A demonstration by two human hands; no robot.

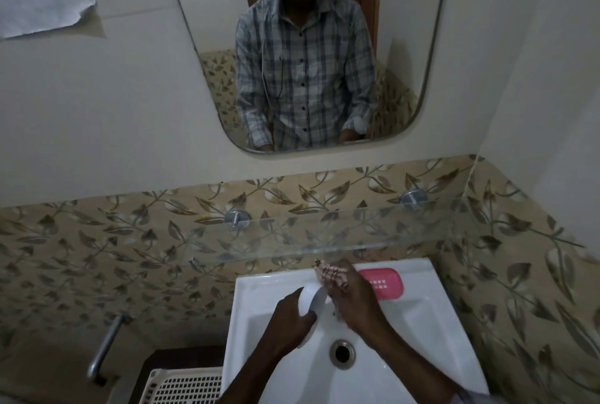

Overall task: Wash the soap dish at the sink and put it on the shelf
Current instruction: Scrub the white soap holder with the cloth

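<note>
Over the white sink (422, 322), my left hand (289, 322) grips a white oval soap dish (311, 301), held on its edge above the basin. My right hand (357, 303) is just right of it, fingers curled round a pale pink slotted piece (329, 274) at the back of the basin, under the shelf's front edge. A bright pink soap dish part (384, 283) with small slots lies flat on the sink's back right rim. The clear glass shelf (324, 236) runs along the tiled wall above the sink, with nothing on it. Any tap is hidden.
The drain (342, 351) sits in the basin's middle below my hands. Two metal brackets (237, 220) (413, 199) hold the shelf. A white plastic basket (185, 384) stands left of the sink, near a metal bar (105, 345). A mirror (308, 46) hangs above.
</note>
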